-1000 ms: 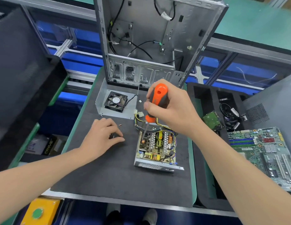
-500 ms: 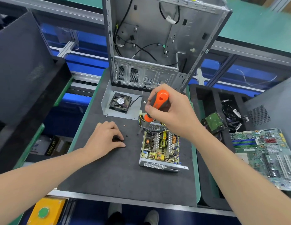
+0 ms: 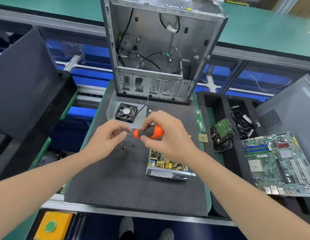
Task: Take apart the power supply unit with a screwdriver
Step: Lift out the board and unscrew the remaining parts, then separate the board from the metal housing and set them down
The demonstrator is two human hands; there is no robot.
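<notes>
The open power supply unit lies on the dark mat, its circuit board exposed and its far half hidden behind my right hand. That hand grips an orange and grey screwdriver, held level above the mat with its tip pointing left. My left hand is raised, and its thumb and forefinger pinch at the tip. Whether a screw sits there cannot be told. A few loose screws lie on the mat below my left hand.
An empty computer case stands upright at the back of the mat, with a fan on a metal cover in front of it. To the right are a RAM stick, a hard drive and a motherboard.
My right hand lifted the screwdriver off the power supply and turned it level, tip to the left. My left hand rose from the mat to the tip.
</notes>
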